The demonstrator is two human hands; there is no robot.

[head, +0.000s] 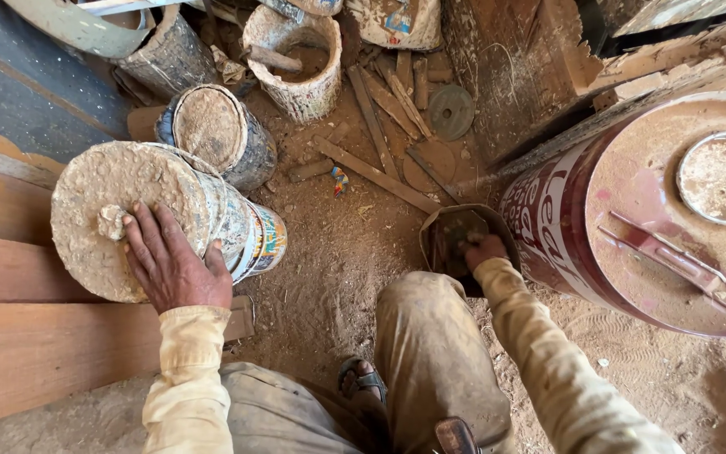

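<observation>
My left hand (pixel 170 265) lies flat, fingers spread, on the crusted lid of a paint-stained bucket (pixel 128 214) that leans on its side. My right hand (pixel 485 250) reaches down into a small dark, dirty container (pixel 439 240) on the dirt floor beside my knee. Its fingers are curled inside, and whether they hold anything is hidden. My bent leg in dusty trousers and a sandalled foot (pixel 361 380) fill the lower middle.
A large red drum (pixel 565 244) with a metal bowl (pixel 723 176) and a flat tool on top stands at the right. Other crusted buckets (pixel 220 134), an open bucket (pixel 296 71), wood scraps (pixel 376 172) and a metal disc (pixel 450 111) lie ahead. Planks (pixel 27 336) lie left.
</observation>
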